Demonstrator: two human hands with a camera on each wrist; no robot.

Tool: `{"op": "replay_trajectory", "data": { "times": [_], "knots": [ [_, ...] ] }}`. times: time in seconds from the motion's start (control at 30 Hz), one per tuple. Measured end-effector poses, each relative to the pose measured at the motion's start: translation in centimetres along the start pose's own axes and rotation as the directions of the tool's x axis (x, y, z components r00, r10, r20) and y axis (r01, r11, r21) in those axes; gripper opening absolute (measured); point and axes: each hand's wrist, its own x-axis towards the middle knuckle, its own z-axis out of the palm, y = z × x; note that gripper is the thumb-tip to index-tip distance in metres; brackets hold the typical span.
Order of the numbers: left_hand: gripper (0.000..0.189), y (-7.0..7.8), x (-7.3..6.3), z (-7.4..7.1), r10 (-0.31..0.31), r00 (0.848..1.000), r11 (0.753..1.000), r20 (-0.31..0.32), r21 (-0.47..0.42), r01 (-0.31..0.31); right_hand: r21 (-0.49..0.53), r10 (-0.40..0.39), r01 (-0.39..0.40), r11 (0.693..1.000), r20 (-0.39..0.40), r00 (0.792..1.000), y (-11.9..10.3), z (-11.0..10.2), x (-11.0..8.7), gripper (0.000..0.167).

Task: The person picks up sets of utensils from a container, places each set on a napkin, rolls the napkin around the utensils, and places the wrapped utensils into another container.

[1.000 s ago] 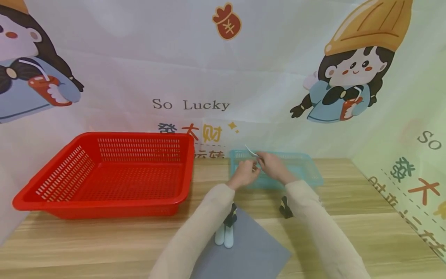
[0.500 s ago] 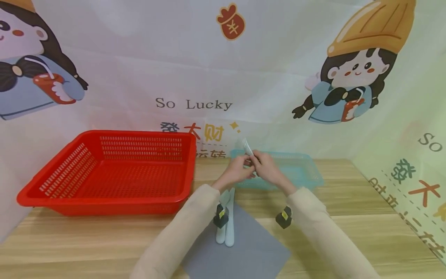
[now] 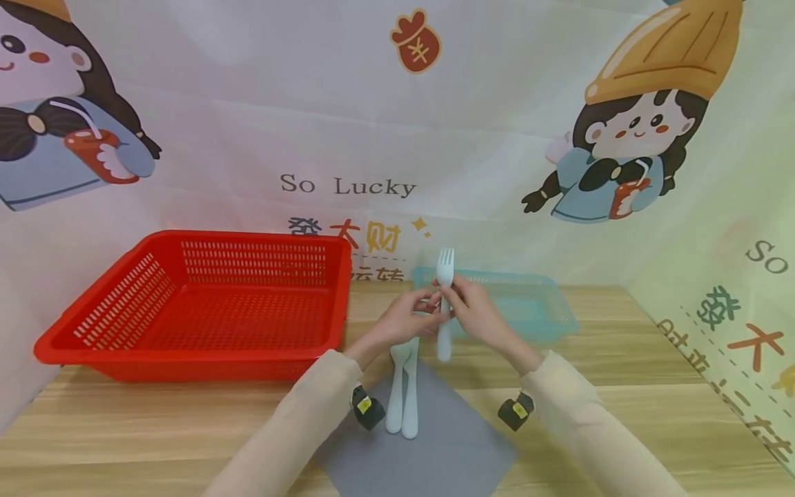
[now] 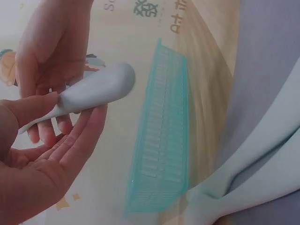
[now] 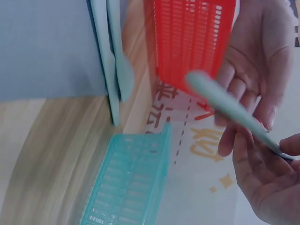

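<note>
Both hands hold a pale plastic fork [image 3: 444, 269] upright in the head view, tines up and handle hanging down. My left hand [image 3: 406, 319] pinches its handle, thumb on top and fingers beneath, as the left wrist view shows. Near the neck, my right hand [image 3: 479, 316] pinches the same fork with thumb and fingers. The fork's handle [image 4: 98, 89] points toward the teal basket in the left wrist view. Below the hands, a pale spoon [image 3: 395, 404] and a matching knife [image 3: 410, 407] lie side by side on a grey cloth [image 3: 456, 442].
A large red basket [image 3: 205, 356] stands on the wooden table [image 3: 155, 435] at the left. Behind the right hand sits a smaller teal basket [image 3: 562, 324]. A printed curtain [image 3: 348, 131] hangs along the back and right side of the table.
The fork has come up from over the teal basket and turned from slanted to upright, tines facing the head camera. Both hands have drawn nearer; the left forearm has uncovered the spoon and knife.
</note>
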Motion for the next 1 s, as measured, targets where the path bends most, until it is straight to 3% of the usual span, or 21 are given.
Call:
{"op": "replay_trajectory", "data": {
  "times": [0.17,0.3,0.47,0.63,0.8,1.0],
  "knots": [
    [0.042,-0.2,-1.1,-0.4,-0.036,0.997,0.999,0.067,-0.019,0.037,0.064,0.013,-0.011,0.998,-0.025,1.000,-0.1,0.3,-0.9,0.024],
    [0.032,-0.3,-2.0,-0.6,-0.051,0.990,0.999,0.130,0.005,0.051,0.095,0.038,-0.033,0.995,-0.050,0.998,0.2,0.9,-1.7,0.023],
    [0.026,-0.8,-2.9,-1.0,-0.070,0.978,0.997,0.196,0.023,0.067,0.147,0.072,-0.069,0.987,-0.014,0.997,0.7,2.0,-2.7,0.024],
    [0.024,-1.6,-3.7,-1.1,-0.117,0.971,0.992,0.207,-0.022,0.124,0.145,0.081,-0.089,0.985,0.065,0.995,0.9,3.0,-3.8,0.025],
    [0.022,-2.4,-4.4,-1.0,-0.135,0.972,0.988,0.190,-0.050,0.147,0.183,0.120,-0.150,0.972,0.165,0.979,0.8,3.8,-5.3,0.027],
    [0.020,-3.2,-5.1,-0.7,-0.150,0.969,0.985,0.194,-0.056,0.164,0.217,0.203,-0.247,0.944,0.206,0.957,0.7,4.3,-6.3,0.031]
  ]
}}
